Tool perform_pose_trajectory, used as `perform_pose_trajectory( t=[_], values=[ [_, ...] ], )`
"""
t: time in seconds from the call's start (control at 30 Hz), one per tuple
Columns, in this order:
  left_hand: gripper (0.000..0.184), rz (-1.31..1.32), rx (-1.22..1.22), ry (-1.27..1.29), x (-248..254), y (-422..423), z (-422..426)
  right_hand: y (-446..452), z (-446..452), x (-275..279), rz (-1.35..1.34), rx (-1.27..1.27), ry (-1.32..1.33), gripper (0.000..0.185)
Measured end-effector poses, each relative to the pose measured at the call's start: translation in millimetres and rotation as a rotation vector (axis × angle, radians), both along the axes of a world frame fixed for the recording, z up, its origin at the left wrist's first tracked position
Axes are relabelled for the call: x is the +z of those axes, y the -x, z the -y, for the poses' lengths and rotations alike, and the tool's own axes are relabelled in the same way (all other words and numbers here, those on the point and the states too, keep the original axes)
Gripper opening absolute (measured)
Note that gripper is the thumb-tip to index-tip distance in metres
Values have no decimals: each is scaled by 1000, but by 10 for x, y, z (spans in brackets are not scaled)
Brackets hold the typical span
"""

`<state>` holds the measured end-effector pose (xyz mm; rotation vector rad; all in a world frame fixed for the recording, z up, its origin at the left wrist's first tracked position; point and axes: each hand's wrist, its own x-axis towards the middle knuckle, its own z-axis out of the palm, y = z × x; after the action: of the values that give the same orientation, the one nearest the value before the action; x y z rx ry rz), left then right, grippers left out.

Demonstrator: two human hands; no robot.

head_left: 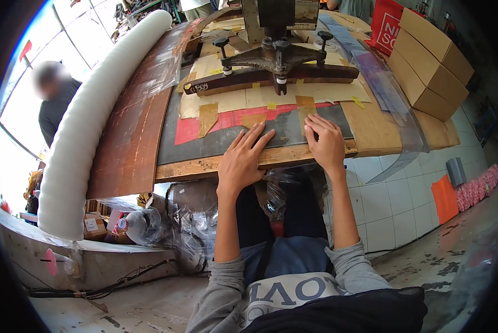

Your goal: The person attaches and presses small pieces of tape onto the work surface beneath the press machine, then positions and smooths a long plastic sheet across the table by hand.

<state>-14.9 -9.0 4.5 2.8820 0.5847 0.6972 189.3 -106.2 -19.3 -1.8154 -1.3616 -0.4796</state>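
My left hand (242,158) lies with fingers spread on the dark board (215,141), its fingertips at a short piece of brown tape (253,119). My right hand (325,143) is closed, its fingers bent together at the lower end of a longer strip of brown tape (305,104). Another brown tape piece (208,119) sits to the left. These tapes run from the cream paper sheet (238,104) over a red sheet (188,130) onto the board. Above them hangs a dark metal bar (271,79) on a press arm.
A thick white foam roll (101,111) and a brown-red sheet (129,133) lie along the left. Clear plastic (393,100) hangs over the right table edge, beside cardboard boxes (429,66) and a red bag (383,28). A person (57,100) is at the far left.
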Motion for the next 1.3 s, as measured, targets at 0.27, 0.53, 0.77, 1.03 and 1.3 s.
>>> perform_pose_trajectory(
  t=[0.27,0.53,0.77,1.03,1.3],
  values=[
    [90,-7,-4,-3,9,15,13,18,4,23,4,2,-4,22],
    [88,-9,-16,-21,47,24,23,46,10,45,-30,-7,14,23],
    [80,1,2,-34,18,15,12,19,12,40,-1,2,22,22],
    [56,-14,-59,-106,19,-2,1,1,4,49,-42,11,19,21],
    [44,23,-66,-8,-10,-95,91,-86,6,27,-85,74,43,21]
  ],
)
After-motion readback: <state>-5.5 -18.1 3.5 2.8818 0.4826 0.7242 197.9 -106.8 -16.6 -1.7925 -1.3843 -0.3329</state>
